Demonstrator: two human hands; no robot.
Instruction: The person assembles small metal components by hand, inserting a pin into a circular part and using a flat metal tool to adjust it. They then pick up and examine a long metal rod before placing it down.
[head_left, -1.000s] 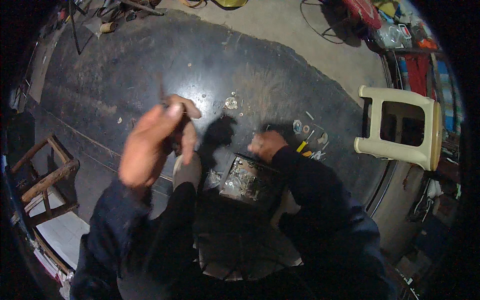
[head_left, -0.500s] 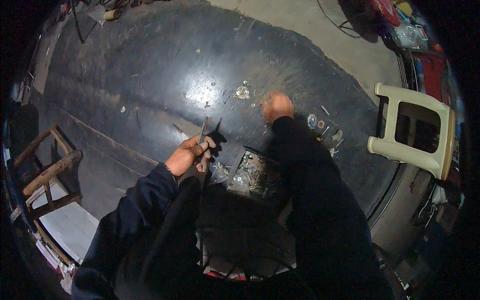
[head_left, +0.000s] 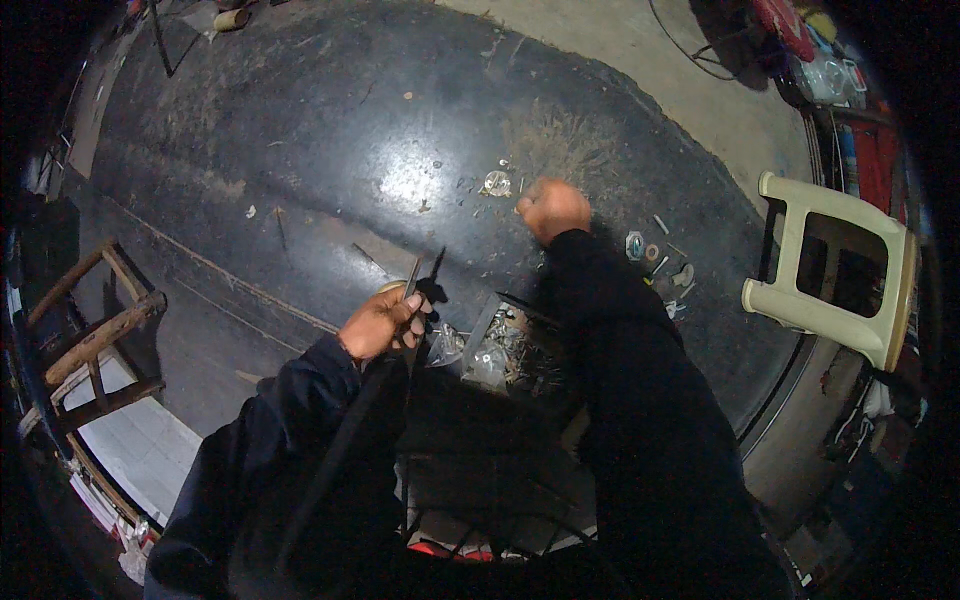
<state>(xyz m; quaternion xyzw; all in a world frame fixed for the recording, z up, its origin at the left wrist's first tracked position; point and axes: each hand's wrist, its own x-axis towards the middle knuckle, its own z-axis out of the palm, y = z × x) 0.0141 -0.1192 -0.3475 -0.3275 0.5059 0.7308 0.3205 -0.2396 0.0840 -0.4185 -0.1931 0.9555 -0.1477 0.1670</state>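
Observation:
My left hand point(head_left: 382, 322) is closed around a thin dark metal tool point(head_left: 410, 280) whose tip points up and away from me, just left of a small open box point(head_left: 512, 350) full of shiny screws and metal bits. My right hand point(head_left: 553, 208) is stretched out over the dark round floor patch point(head_left: 300, 150), fingers curled into a fist. I cannot tell whether anything is inside it. A small crumpled shiny scrap point(head_left: 496, 183) lies just left of that hand. Loose nuts and bolts point(head_left: 660, 262) are scattered to its right.
A cream plastic stool point(head_left: 835, 270) stands at the right. A wooden chair frame point(head_left: 85, 340) is at the left edge, above a white panel point(head_left: 140, 450). Red and clear items point(head_left: 810, 50) sit at the top right. A dark wire frame point(head_left: 480, 500) rests by my lap.
My left hand has dropped from raised and close to the camera down beside the box, still holding the tool. My right hand has reached forward from the box out over the floor.

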